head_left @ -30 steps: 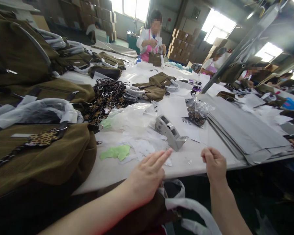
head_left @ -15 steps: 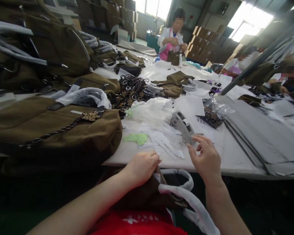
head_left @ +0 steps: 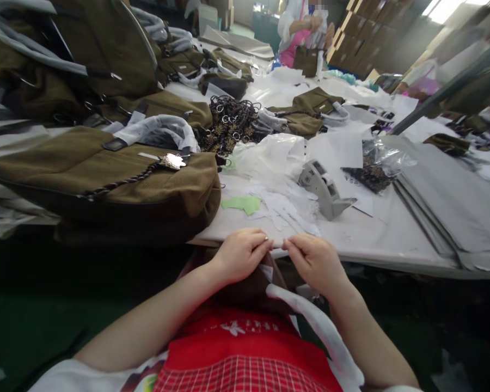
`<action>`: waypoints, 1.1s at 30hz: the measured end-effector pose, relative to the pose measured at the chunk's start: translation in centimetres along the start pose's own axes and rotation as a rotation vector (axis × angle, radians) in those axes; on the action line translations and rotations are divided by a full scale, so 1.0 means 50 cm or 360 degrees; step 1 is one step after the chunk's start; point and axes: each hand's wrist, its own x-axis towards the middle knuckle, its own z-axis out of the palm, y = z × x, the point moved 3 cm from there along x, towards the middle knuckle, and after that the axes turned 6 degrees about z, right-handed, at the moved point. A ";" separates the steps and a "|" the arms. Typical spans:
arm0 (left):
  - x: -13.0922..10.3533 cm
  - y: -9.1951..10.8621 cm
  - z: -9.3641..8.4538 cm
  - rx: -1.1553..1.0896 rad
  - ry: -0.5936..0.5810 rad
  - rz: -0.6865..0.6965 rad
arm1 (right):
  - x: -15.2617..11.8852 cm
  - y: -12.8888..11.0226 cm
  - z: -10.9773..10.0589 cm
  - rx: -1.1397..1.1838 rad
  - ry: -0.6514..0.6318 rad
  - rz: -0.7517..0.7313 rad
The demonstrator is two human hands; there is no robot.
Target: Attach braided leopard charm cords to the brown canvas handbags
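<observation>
A dark brown bag (head_left: 245, 291) sits in my lap against the table edge, with a handle wrapped in white (head_left: 324, 329) hanging to its right. My left hand (head_left: 243, 255) is closed over the bag's upper edge, fingertips pinched together. Facing it, my right hand (head_left: 315, 262) is also pinched closed, its fingertips a small gap from the left ones; anything between them is too small to make out. Just beyond, on the table, stands a grey tape dispenser (head_left: 325, 190). White paper scraps (head_left: 288, 207) and a green scrap (head_left: 242, 204) lie beside it.
A large olive bag (head_left: 159, 188) lies at left, more bags piled behind. Dark cords with rings (head_left: 231, 122) are heaped mid-table. Clear plastic (head_left: 275, 149) lies near them. Grey sheets (head_left: 453, 201) are stacked at right. A person in pink (head_left: 298, 41) stands across the table.
My right hand has left the tape dispenser and come down and left to my left hand, its fingers now pinched. The view has tilted downward, showing more of the red apron.
</observation>
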 end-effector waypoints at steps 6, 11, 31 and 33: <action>-0.020 -0.044 0.011 -0.1101 -0.0099 -0.0367 | -0.027 -0.025 0.011 0.0436 0.0088 0.0044; -0.014 -0.048 0.021 -0.1193 -0.0055 -0.0378 | -0.025 -0.032 0.018 0.0464 0.0035 -0.0021; -0.009 -0.028 0.012 -0.0735 -0.0038 -0.0093 | -0.021 -0.030 0.030 0.0303 -0.0062 -0.0105; -0.024 -0.013 0.005 -0.0599 -0.0054 0.0079 | -0.028 -0.034 0.030 0.0318 -0.0084 -0.0135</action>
